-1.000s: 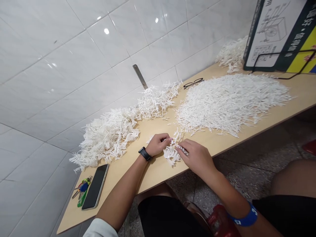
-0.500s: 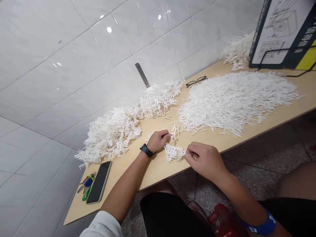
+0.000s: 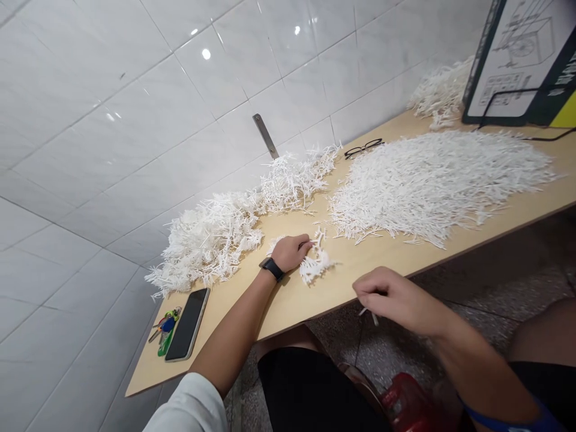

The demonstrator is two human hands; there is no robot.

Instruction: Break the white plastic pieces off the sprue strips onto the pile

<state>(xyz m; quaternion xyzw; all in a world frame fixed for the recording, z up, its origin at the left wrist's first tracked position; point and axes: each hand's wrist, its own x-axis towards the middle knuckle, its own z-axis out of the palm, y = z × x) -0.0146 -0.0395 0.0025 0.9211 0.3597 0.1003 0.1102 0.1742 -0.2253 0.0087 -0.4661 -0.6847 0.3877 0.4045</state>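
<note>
My left hand point(image 3: 291, 252), with a black watch at the wrist, is closed on a branching white plastic piece point(image 3: 317, 264) over the wooden table. My right hand point(image 3: 391, 297) is closed just off the table's front edge, and thin white sticks point(image 3: 369, 314) poke out below its fingers. Right of my left hand lies a wide flat pile of white sticks point(image 3: 441, 180). Behind and left of it, a tangled heap of branching white pieces point(image 3: 216, 240) runs along the wall, with another tangled part point(image 3: 294, 180) beside it.
A phone point(image 3: 188, 324) and a bunch of keys point(image 3: 166, 329) lie at the table's left end. Black-framed glasses point(image 3: 363, 148) rest near the wall. A large printed box point(image 3: 513, 66) stands at the back right, with another white heap point(image 3: 443, 93) beside it.
My right hand has pulled away from the branching piece, moving right and slightly down, with thin white sticks now showing under its fingers. My left hand stays on the piece. The view has shifted slightly.
</note>
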